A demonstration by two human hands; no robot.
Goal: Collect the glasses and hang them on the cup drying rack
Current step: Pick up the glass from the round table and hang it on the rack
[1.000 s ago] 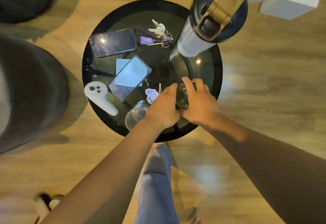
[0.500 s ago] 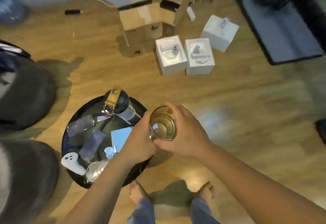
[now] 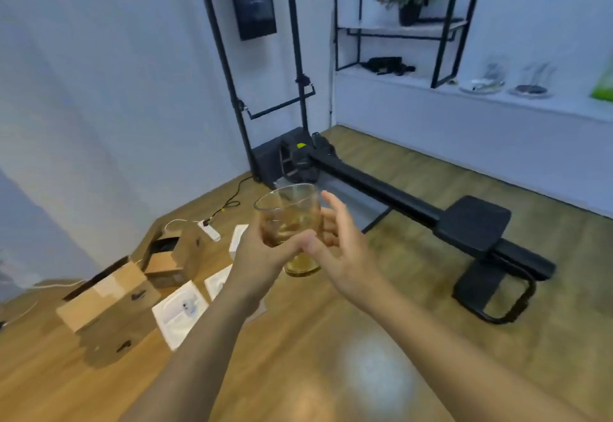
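A clear drinking glass (image 3: pixel 288 212) is held upright at chest height over the wooden floor. My left hand (image 3: pixel 262 257) is wrapped around its lower left side. My right hand (image 3: pixel 343 252) lies against the glass's right side, fingers straight and spread, its thumb meeting my left thumb. On the white ledge at the far right stand two blurred clear stands on round bases (image 3: pixel 481 80) (image 3: pixel 530 84); I cannot tell what they are.
Cardboard boxes (image 3: pixel 109 302) and white boxes (image 3: pixel 180 317) lie on the floor to the left. A long black exercise machine (image 3: pixel 431 219) stretches across the floor ahead and right. A black metal shelf frame (image 3: pixel 398 23) stands on the ledge. A power strip (image 3: pixel 209 231) lies near the wall.
The glass came up off the round black table with both hands on it. The view swung up from the table to the room. My right hand's fingers have loosened and spread.
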